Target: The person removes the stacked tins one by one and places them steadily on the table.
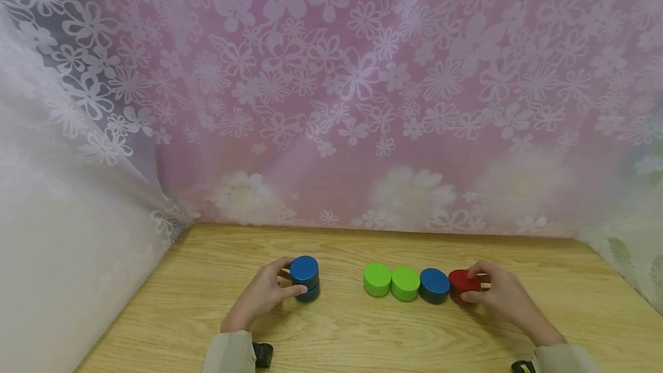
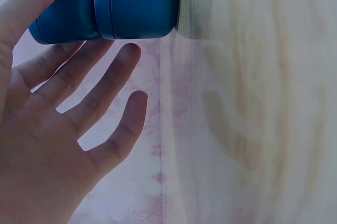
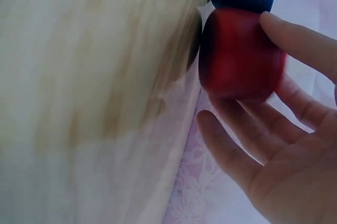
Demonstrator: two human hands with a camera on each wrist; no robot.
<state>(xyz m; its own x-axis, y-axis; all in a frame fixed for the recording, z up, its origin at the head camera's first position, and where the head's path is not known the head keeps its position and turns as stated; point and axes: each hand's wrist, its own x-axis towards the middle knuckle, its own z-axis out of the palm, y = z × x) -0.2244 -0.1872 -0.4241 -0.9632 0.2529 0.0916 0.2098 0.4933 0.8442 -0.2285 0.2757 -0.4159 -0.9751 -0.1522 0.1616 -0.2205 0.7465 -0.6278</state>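
Observation:
On the left, two short blue cylinders are stacked, with the upper cylinder (image 1: 304, 269) sitting squarely over the lower cylinder (image 1: 309, 293). My left hand (image 1: 264, 295) holds the upper one between thumb and fingers, the thumb near the seam in the head view. In the left wrist view the other fingers of that hand (image 2: 58, 124) spread below the stack. My right hand (image 1: 499, 295) grips a red cylinder (image 1: 461, 282) by its side. That red cylinder (image 3: 242, 56) is right beside a blue cylinder (image 1: 434, 285) at the right end of a row.
Two bright green cylinders, one at the row's left end (image 1: 377, 279) and another (image 1: 406, 282) beside it, continue the row. A wood-grain table (image 1: 331, 338) carries everything. Behind it hangs a pink flowered curtain (image 1: 336, 131); pale cloth (image 1: 67, 217) closes off the left side.

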